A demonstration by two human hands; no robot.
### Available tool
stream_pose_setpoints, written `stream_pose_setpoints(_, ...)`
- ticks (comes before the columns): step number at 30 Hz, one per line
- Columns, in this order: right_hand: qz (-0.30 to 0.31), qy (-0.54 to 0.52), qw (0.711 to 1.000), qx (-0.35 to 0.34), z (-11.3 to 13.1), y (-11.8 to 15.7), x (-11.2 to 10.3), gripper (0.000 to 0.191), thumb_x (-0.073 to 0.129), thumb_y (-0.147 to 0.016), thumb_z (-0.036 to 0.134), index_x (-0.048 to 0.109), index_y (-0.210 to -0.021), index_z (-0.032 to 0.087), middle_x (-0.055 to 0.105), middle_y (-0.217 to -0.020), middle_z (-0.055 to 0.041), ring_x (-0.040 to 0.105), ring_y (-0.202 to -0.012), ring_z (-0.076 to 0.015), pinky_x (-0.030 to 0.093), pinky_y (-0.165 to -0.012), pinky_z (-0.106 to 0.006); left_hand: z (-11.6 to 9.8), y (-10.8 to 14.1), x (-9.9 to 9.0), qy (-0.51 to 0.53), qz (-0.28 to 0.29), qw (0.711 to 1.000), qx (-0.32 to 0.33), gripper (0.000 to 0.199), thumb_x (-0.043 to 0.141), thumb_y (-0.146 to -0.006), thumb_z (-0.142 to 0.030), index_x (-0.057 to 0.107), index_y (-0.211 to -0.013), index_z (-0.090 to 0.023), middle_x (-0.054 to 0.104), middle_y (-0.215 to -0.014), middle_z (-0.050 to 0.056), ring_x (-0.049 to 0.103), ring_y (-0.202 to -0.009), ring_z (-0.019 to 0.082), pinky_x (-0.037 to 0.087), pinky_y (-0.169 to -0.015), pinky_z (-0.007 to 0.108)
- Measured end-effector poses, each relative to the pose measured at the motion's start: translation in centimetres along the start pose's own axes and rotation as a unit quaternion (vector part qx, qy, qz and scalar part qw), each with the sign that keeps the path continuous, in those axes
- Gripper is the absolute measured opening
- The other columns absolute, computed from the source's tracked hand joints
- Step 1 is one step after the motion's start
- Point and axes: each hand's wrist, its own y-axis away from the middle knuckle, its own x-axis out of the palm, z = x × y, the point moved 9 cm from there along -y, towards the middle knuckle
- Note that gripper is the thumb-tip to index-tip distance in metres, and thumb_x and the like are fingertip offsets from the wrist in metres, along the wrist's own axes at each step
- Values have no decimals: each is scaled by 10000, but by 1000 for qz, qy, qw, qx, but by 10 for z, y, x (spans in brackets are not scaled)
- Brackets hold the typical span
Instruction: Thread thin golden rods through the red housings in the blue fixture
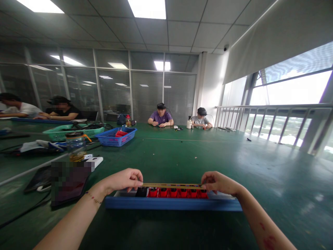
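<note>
Thin yellowish strands (171,185), like a stretched band, run between my two hands. My left hand (131,180) pinches their left end, and my right hand (210,181) pinches the right end. Just below and behind the strands is a row of red holders (173,193) with dark pieces in them, and a black piece (142,192) at the row's left. These sit in a long tray with a blue front edge (173,203). What exactly the strands are is too small to tell.
Left of my left arm lie a dark tablet (71,184) and a white device (95,162). Beyond are a glass jar (75,146), a blue basket (116,137) and a green basket (74,132). Several people sit around the green table (166,158).
</note>
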Motion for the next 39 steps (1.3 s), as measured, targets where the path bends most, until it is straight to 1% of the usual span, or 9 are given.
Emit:
stream_pose_setpoints(5,-32,12,999,-8,2,0,-6,361,628,-677,444,554,-849,135,563,-655,4,464,-517,-81,374,-444,-184,0,1,2,-5,10,1000,-2,334,569,-676,-451,529,-843,-164,598,-683,0,447,-475,64,324,-454,173)
stream_pose_setpoints(11,-9,11,1000,4,-1,0,-1,375,611,-691,460,545,-869,137,564,-654,4,480,-520,-88,394,-453,-194,1,0,2,-1,8,1000,-1,348,572,-668,-462,533,-843,-164,595,-685,-3,442,-471,61,313,-448,171)
stream_pose_setpoints(17,-2,16,1000,18,-3,0,2,410,520,-740,531,512,-887,148,540,-610,29,459,-469,-73,364,-443,-190,0,0,2,-5,10,1000,3,345,556,-688,-466,539,-839,-157,579,-675,-7,435,-486,64,307,-452,173)
stream_pose_setpoints(22,-25,21,999,10,-4,-1,-4,427,585,-696,515,525,-894,142,548,-643,14,489,-548,-96,385,-481,-196,-3,3,2,-2,12,1000,11,320,574,-681,-429,542,-846,-157,586,-696,2,481,-565,91,362,-502,187)
stream_pose_setpoints(26,-52,75,995,-34,9,0,-8,370,573,-725,476,570,-883,142,591,-722,-19,520,-637,-124,404,-550,-217,-2,2,2,-6,9,1000,7,318,577,-675,-429,543,-844,-161,589,-707,9,514,-618,113,389,-529,199)
stream_pose_setpoints(29,-102,183,975,-71,26,3,-17,315,498,-789,445,626,-896,177,626,-812,-41,534,-720,-156,415,-642,-255,-3,2,2,-4,14,1000,5,326,575,-672,-439,544,-842,-163,590,-717,10,519,-625,116,393,-531,199)
stream_pose_setpoints(33,-172,349,915,-103,42,6,-31,239,502,-797,406,670,-858,247,656,-810,-44,506,-829,-220,377,-755,-325,-3,3,3,1,16,1000,6,339,591,-651,-445,546,-841,-168,579,-743,8,513,-649,121,410,-540,204)
stream_pose_setpoints(36,-218,403,884,-97,39,10,-46,226,472,-819,379,660,-852,258,654,-830,-48,503,-840,-233,368,-761,-341,-2,2,3,-1,18,1000,6,353,591,-652,-454,546,-855,-168,570,-761,9,509,-666,124,418,-547,208)
stream_pose_setpoints(39,-245,407,874,-96,26,12,-58,235,421,-846,332,633,-900,248,636,-879,-45,535,-821,-206,385,-749,-311,1,1,3,-4,21,1000,9,373,584,-664,-458,537,-897,-171,564,-752,4,503,-659,121,420,-552,211)
